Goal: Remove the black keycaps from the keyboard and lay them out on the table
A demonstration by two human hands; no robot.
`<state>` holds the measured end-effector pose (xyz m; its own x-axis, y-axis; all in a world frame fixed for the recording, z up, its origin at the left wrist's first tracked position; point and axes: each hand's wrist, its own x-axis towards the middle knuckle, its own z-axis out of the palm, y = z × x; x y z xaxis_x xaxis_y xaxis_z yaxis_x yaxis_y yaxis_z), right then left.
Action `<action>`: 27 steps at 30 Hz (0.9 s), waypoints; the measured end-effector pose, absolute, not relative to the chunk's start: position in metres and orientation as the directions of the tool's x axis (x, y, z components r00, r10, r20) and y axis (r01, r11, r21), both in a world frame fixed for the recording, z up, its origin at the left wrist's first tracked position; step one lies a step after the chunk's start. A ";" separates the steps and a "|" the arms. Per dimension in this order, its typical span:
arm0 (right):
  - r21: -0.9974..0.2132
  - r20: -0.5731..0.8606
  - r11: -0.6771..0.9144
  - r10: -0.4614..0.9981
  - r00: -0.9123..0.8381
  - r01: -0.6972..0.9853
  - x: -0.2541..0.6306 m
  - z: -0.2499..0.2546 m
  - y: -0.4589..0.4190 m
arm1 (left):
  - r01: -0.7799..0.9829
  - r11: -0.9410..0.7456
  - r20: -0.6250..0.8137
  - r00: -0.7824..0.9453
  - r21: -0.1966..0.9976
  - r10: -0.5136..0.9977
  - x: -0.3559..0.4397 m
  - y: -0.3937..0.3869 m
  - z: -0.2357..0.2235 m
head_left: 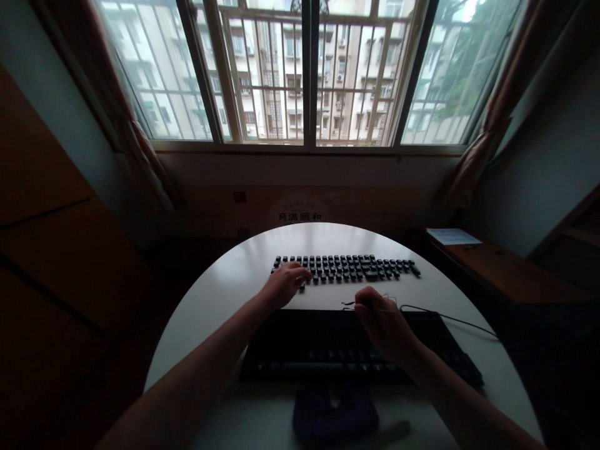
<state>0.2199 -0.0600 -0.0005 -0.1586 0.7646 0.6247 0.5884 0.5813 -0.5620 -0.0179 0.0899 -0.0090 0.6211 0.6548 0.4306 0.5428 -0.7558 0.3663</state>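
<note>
On a round white table (220, 294) lies a black keyboard (304, 350) near me, with most of its keys bare. Behind it, loose black keycaps (356, 267) are laid out in rows. My left hand (285, 284) reaches to the left end of those rows, fingers curled down onto the keycaps. My right hand (382, 322) hovers over the keyboard's upper edge, pinching a thin wire keycap puller (370, 304).
A dark purple object (335, 419) sits at the table's near edge. The keyboard's cable (450, 319) runs off to the right. A wooden desk with a sheet of paper (452, 236) stands at the right. A large barred window (309, 69) fills the far wall.
</note>
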 end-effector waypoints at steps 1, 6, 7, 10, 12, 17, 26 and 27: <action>-0.561 0.620 0.582 0.767 -0.167 0.589 0.218 0.000 -0.061 | 0.565 -0.762 0.414 0.641 0.316 0.647 -0.016 0.091 -0.011; -0.578 0.587 0.570 0.787 -0.188 0.584 0.215 -0.001 -0.063 | 0.592 -0.798 0.327 0.737 0.111 0.592 -0.008 0.089 -0.007; -0.582 0.581 0.568 0.791 -0.191 0.582 0.215 -0.001 -0.063 | 0.593 -0.800 0.318 0.744 0.089 0.587 -0.006 0.088 -0.005; -0.599 0.563 0.559 0.803 -0.195 0.573 0.215 -0.004 -0.063 | 0.596 -0.802 0.309 0.756 0.039 0.577 -0.002 0.086 -0.003; -0.605 0.554 0.554 0.809 -0.198 0.572 0.215 -0.005 -0.062 | 0.603 -0.797 0.303 0.756 0.022 0.580 0.001 0.086 -0.006; -0.606 0.549 0.553 0.811 -0.202 0.571 0.215 -0.006 -0.063 | 0.650 -0.760 0.292 0.723 0.019 0.626 0.003 0.088 -0.014; -0.617 0.539 0.551 0.816 -0.208 0.561 0.215 -0.003 -0.065 | 0.646 -0.763 0.252 0.735 0.021 0.629 0.000 0.088 -0.016; -0.621 0.535 0.550 0.818 -0.211 0.558 0.216 -0.003 -0.065 | 0.648 -0.761 0.248 0.734 0.018 0.632 0.000 0.087 -0.017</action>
<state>0.2156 -0.0648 -0.0029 -0.2109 0.8178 0.5354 0.5580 0.5504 -0.6210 0.0004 0.0874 -0.0165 0.7345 0.6317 0.2479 0.6484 -0.7611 0.0183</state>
